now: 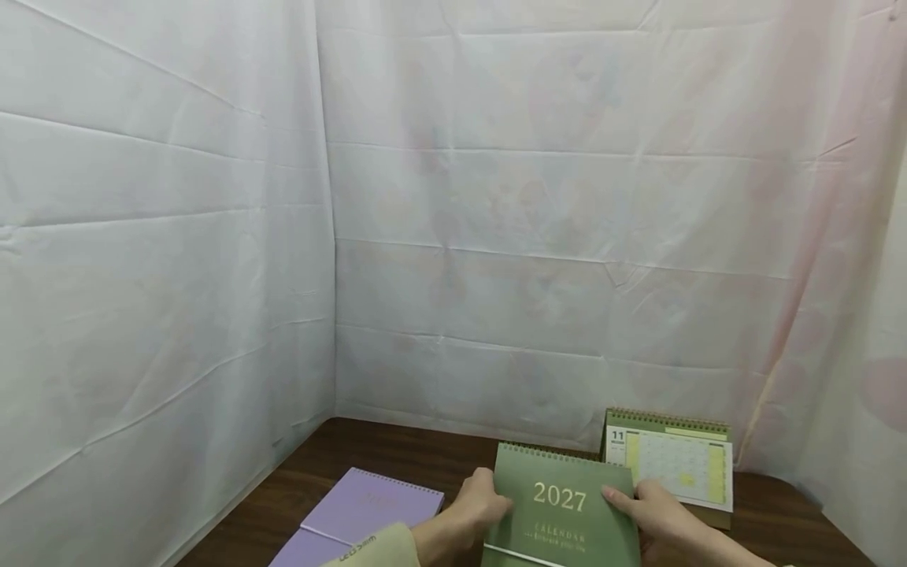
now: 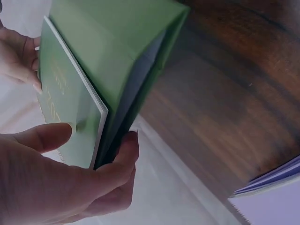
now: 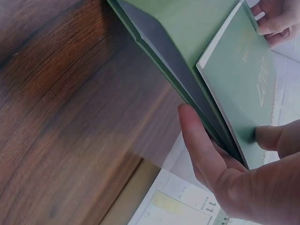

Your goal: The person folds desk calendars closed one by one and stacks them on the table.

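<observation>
Both hands hold a green 2027 desk calendar (image 1: pixel 563 504) by its two side edges, its gold-lettered cover facing up toward the head camera. My left hand (image 1: pixel 476 504) grips the left edge; in the left wrist view its thumb (image 2: pixel 51 137) presses the cover and the fingers curl behind. On the opposite edge, my right hand (image 1: pixel 659 512) pinches in the same way, with its thumb (image 3: pixel 269 139) on the cover. Both wrist views show the stand's folded base (image 2: pixel 108 42) spread apart from the pages, with a hollow between its panels.
A purple spiral calendar (image 1: pixel 375 508) lies on the dark wooden table (image 1: pixel 397 443) at the left. Behind the right hand stands another green desk calendar (image 1: pixel 673 461), opened to a page marked 11. White cloth (image 1: pixel 468 291) hangs around the back and sides.
</observation>
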{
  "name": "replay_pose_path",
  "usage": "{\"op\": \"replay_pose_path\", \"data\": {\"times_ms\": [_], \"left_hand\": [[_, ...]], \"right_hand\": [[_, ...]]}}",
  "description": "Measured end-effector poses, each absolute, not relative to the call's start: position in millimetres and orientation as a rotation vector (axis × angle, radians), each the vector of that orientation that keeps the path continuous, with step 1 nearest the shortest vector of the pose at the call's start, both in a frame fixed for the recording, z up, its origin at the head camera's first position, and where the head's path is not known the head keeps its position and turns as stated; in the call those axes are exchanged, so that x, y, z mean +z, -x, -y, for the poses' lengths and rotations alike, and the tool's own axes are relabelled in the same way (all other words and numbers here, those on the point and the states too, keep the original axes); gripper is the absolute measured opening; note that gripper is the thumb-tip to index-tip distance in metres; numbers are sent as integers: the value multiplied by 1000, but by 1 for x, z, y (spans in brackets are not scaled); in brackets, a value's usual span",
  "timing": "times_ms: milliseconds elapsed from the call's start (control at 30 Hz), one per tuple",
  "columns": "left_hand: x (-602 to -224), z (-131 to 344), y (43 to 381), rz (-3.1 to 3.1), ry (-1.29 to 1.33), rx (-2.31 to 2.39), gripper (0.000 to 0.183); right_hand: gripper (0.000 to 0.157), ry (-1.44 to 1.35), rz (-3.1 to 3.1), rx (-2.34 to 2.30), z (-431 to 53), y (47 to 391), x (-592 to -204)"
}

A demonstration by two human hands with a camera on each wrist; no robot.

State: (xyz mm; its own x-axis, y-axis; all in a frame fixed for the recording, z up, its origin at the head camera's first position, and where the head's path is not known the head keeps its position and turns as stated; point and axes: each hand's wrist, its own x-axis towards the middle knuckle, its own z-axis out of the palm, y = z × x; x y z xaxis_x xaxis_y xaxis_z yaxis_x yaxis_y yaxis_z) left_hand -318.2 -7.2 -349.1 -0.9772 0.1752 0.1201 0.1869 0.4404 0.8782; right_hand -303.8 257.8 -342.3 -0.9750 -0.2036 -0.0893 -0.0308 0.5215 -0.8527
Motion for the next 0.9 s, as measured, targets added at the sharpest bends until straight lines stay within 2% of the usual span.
{"op": "replay_pose_path", "data": {"times_ms": [133,367,567,900], "left_hand": [[-359,6,321,2700,273,-1590,19],[-374,3,330,2736,233,-1577,20],[-383,0,335,2776,155,-1548,32],[-386,-2,344,2837,99,-1592,40]], "right_hand": [[43,86,-2513,-1492,-253,309,-354],[35,113,-2440,-1650,-250,316,-372],[25,-173,-2738,-1406,-243,327,-381],[34,-222,-2928,-1105,-249,341,-391]]}}
